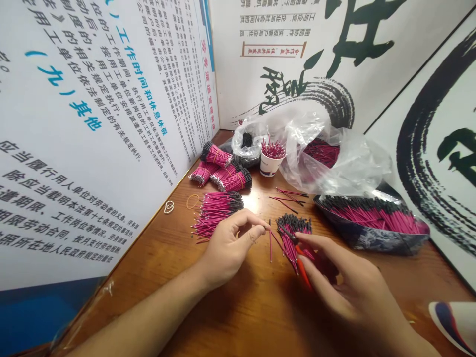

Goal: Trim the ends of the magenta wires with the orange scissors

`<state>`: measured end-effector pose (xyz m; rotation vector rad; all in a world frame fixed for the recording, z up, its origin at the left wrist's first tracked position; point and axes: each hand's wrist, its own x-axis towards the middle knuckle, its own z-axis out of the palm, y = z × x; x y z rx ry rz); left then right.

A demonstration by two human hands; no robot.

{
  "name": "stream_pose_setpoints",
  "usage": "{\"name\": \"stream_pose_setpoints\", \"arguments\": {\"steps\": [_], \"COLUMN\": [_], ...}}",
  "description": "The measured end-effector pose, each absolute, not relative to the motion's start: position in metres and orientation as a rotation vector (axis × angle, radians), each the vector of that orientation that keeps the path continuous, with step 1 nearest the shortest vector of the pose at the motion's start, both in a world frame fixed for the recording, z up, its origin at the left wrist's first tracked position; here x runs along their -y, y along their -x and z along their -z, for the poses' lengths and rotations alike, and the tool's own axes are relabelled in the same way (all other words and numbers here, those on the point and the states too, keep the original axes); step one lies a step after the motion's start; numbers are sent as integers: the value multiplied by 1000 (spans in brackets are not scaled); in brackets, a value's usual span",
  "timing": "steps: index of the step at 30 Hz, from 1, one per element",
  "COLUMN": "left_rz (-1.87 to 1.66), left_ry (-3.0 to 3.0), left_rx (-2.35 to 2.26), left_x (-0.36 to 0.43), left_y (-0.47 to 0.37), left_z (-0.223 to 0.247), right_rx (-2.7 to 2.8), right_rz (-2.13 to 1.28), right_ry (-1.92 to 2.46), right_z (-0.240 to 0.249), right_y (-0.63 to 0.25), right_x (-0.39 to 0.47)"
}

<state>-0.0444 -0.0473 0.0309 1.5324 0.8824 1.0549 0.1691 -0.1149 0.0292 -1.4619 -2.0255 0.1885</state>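
My left hand [238, 238] is closed in a pinch at the middle of the table, on a thin pink wire [270, 248] that hangs down from its fingertips. Which end of that wire sits between finger and thumb is hard to make out. Small pliers with red-orange handles [304, 270] are in my right hand [342, 272], their dark jaws pointing up and left. Right under the jaws lies a loose pile of pink wires with black ends [288, 233]. Left of my left hand is a flat row of similar wires [217, 210], black ends to the right.
Rubber-banded wire bundles [226, 171] lie at the back left. Behind stand a paper cup [271, 166] full of wires and a clear plastic bag [357, 158]. A dark tray of wires [383, 243] sits at right. Stray wires [288, 199] and rubber bands [168, 207] lie about. Printed panels enclose the table.
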Motion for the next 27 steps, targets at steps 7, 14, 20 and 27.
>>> {"name": "stream_pose_setpoints", "arguments": {"steps": [7,14,20,27], "left_rz": [-1144,-919,-899,-900], "left_ry": [-2274,-2310,-2353,-2473], "left_rx": [-1167,-1540,-1606,-1298], "left_x": [24,-1,-1,16], "left_y": [70,86,84,73], "left_z": [-34,-19,-18,-24], "right_rx": [2190,2137,2139,1902], "right_rz": [-480,-466,-440,-277], "right_ry": [1366,1451,1450,1549], "right_z": [-31,-26,-27,-26], "right_y": [-163,-167,-167,-170], "right_x": [114,112,111,108]}}
